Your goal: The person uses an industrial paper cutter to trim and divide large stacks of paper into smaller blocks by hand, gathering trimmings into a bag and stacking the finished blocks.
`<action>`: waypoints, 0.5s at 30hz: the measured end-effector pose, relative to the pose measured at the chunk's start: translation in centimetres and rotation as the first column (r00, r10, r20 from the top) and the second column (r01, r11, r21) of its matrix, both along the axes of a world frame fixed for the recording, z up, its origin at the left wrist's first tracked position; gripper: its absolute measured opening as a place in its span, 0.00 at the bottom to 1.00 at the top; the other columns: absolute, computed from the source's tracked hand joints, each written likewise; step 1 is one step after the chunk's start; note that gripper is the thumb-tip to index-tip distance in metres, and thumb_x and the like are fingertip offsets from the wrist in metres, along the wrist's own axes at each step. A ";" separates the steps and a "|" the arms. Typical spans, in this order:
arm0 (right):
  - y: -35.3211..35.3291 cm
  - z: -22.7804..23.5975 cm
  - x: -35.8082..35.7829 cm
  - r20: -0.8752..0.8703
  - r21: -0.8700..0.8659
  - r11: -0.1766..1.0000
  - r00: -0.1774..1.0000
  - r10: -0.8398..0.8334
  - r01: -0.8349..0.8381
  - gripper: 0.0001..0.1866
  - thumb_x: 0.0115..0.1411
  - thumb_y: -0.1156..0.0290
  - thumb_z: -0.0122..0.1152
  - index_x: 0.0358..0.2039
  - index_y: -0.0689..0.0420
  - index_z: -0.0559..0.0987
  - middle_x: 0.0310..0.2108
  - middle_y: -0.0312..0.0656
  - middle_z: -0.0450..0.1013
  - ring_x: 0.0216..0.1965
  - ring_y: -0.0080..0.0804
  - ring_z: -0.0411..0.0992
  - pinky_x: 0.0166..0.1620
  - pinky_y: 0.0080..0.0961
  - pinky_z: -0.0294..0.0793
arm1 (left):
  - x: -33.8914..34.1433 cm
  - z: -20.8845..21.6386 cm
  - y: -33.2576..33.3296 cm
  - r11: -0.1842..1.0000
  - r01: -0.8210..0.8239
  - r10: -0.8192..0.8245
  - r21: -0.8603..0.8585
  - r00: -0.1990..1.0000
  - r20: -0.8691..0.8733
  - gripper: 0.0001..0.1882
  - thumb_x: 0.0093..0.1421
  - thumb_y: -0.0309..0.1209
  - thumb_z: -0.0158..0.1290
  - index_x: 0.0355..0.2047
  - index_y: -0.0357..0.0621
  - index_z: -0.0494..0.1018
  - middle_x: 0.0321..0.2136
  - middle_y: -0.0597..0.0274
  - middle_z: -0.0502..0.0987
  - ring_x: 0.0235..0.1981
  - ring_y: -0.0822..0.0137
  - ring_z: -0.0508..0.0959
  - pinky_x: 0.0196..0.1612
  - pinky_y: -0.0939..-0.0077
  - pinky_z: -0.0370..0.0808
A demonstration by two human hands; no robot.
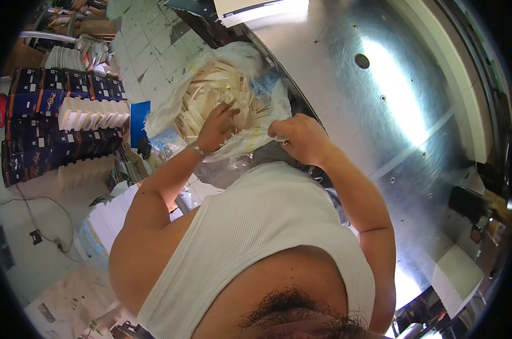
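While my right grip point(302, 137) pinches the white sack point(247, 142) left of the metal table point(335, 68), my left grip point(216, 130) touches pale strips point(210, 85), clenched or not I cannot tell, the load seemingly light, the sack's soft rim best to grasp.

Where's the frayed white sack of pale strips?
Head view, upper centre: the frayed white sack is left of the shiny metal table, the left hand on its pale strips, the right hand gripping its rim.
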State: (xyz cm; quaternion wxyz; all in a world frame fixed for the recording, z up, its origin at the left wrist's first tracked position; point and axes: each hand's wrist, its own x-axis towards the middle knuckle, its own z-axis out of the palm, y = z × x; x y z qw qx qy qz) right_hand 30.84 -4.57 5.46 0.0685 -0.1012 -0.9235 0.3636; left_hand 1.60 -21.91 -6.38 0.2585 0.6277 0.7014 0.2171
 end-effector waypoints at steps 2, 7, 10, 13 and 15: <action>0.0 -0.2 0.1 -0.037 -0.020 1.000 0.999 -0.002 0.002 0.16 0.52 0.77 0.67 0.42 0.50 0.77 0.38 0.38 0.82 0.43 0.45 0.79 0.50 0.43 0.73 | -0.3 1.8 0.2 0.994 0.075 -0.064 -0.085 0.991 0.120 0.39 0.54 0.31 0.66 0.67 0.51 0.68 0.71 0.46 0.60 0.72 0.42 0.59 0.73 0.51 0.59; 0.1 -0.1 0.2 -0.055 0.009 0.999 0.998 -0.038 0.039 0.15 0.52 0.77 0.66 0.41 0.50 0.77 0.37 0.39 0.80 0.43 0.45 0.78 0.50 0.42 0.73 | -2.2 1.8 1.8 0.994 0.110 -0.104 -0.003 0.927 -0.361 0.40 0.57 0.30 0.63 0.71 0.53 0.64 0.74 0.39 0.52 0.76 0.39 0.51 0.76 0.45 0.50; 0.0 -0.6 -0.2 -0.107 -0.016 0.999 0.994 -0.036 0.035 0.15 0.53 0.77 0.65 0.42 0.50 0.77 0.35 0.41 0.79 0.43 0.46 0.78 0.49 0.43 0.73 | -2.7 -4.0 2.6 0.948 0.319 -0.269 0.009 0.813 -0.517 0.39 0.61 0.34 0.60 0.73 0.53 0.62 0.76 0.46 0.50 0.78 0.45 0.47 0.78 0.45 0.44; -0.2 -1.2 0.0 -0.131 -0.080 0.996 0.990 -0.050 0.040 0.17 0.50 0.79 0.67 0.41 0.50 0.79 0.34 0.41 0.78 0.42 0.47 0.77 0.47 0.43 0.75 | 0.3 -5.9 4.8 0.819 0.574 -0.480 -0.006 0.679 -0.555 0.34 0.62 0.41 0.57 0.69 0.51 0.66 0.75 0.55 0.56 0.78 0.50 0.48 0.78 0.46 0.42; -0.4 -1.4 0.0 -0.146 -0.105 0.994 0.988 -0.052 0.037 0.18 0.48 0.81 0.68 0.40 0.51 0.80 0.34 0.40 0.77 0.41 0.48 0.77 0.45 0.43 0.76 | 2.7 -6.0 7.4 0.806 0.590 -0.548 0.044 0.773 -0.319 0.27 0.64 0.39 0.54 0.63 0.49 0.73 0.73 0.61 0.62 0.78 0.53 0.50 0.78 0.45 0.43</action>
